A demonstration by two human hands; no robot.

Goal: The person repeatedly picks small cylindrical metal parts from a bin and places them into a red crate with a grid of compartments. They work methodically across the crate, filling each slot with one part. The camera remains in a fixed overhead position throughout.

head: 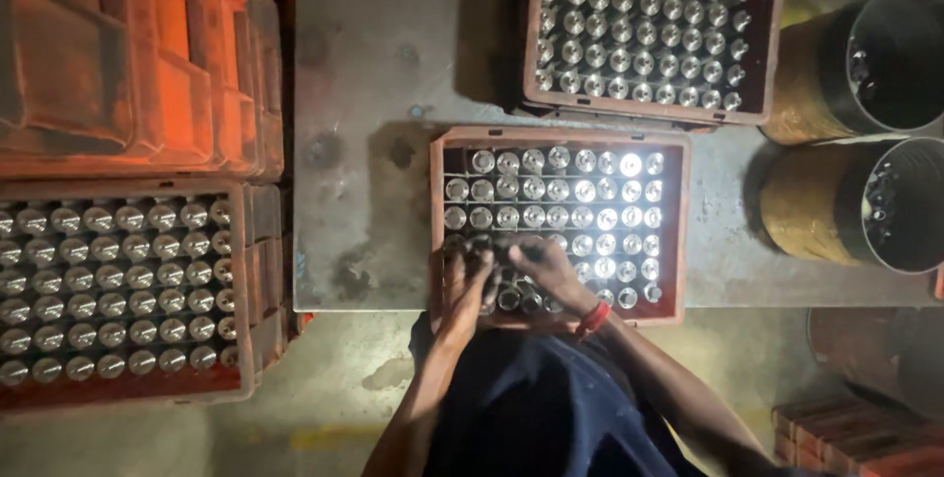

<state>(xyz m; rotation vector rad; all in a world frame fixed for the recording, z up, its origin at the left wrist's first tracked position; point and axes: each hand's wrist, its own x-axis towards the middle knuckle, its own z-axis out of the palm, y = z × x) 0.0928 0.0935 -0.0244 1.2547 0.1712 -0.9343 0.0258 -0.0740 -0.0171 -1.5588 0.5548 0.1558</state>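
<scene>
Both hands work inside the near edge of a reddish-brown crate (678, 231) that sits on a grey counter (364, 143) just in front of the person. The left hand (465, 275) lies over the crate's near-left corner with its fingers curled down among the shiny metal cylinders (580, 190) that stand upright in rows; its fingertips touch several of them, but whether it grips any one cannot be told, since the knuckles hide the contact. The right hand (546, 266) sits just beside it, to its right, fingers bent and closed down over the cylinders in the front rows; whether it holds one is also unclear. A red band (594, 318) circles the right wrist. Beyond the hands, the remaining rows of cylinders fill the crate up to its far wall, brightest at the far right. Farther past the hands, a second crate (772, 34) of the same parts rests on the counter. Well to the right of the right hand stand two dark open drums (816, 192) lying on their sides. Far to the left of the left hand, a third full crate (246, 290) sits below an empty orange crate (147, 64).
</scene>
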